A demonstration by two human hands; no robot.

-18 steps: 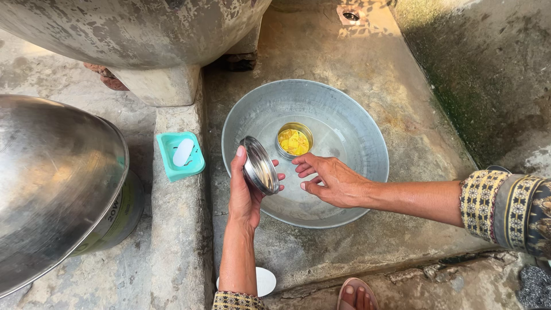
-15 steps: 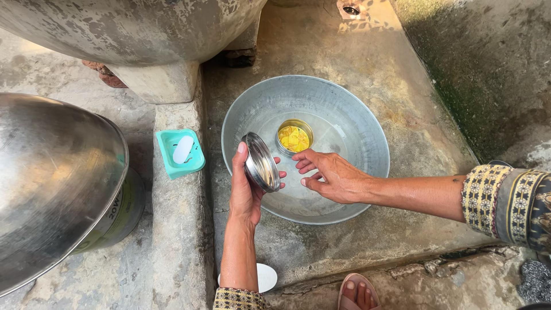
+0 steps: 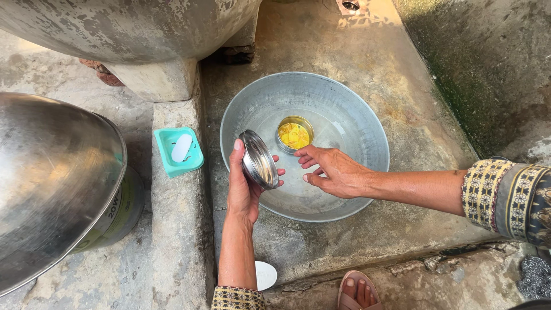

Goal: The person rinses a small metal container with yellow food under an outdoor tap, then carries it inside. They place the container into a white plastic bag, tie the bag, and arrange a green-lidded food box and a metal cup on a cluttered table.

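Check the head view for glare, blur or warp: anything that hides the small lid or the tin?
Head view: sharp, no motion blur; soft daylight with a sunlit patch at top; bright sheen on the big steel dome at left, which bulges with wide-angle warp; small lid in the left hand and yellow-filled tin read clearly.

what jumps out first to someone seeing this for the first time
The big round metal basin on the concrete floor draws the eye, with a small steel container of bright yellow contents sitting inside it. Just in front, the left hand holds a shiny steel lid tilted on edge, while the right hand hovers open over the basin. A turquoise soap dish sits on the ledge to the left.
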